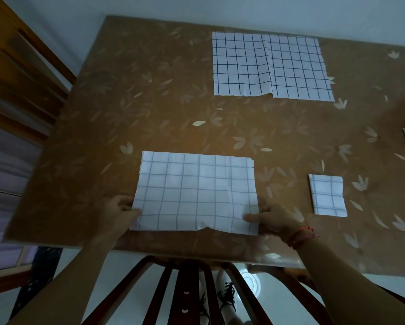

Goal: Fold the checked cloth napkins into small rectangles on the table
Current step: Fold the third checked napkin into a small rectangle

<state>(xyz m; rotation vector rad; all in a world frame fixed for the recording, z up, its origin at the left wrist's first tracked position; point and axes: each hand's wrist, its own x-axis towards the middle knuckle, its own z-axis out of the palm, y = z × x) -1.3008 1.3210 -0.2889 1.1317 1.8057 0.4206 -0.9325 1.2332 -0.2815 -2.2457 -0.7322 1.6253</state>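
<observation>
Head | left hand (119, 212); right hand (277, 217) | fingers seemingly pinch near corners of napkin (196, 191)

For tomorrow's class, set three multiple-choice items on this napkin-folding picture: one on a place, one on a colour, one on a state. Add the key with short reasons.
1. Where does the small folded napkin lie, from the held napkin? A) left B) right C) on top
2. What colour is the wrist band? A) green B) blue C) orange-red
3. How do the hands meet the held napkin? A) left hand and right hand each pinch one side B) one hand only C) neither touches
Key: 1 B, it lies apart, to the right; 2 C, the band shows orange-red; 3 A, a thumb lies on it at each side.
</observation>
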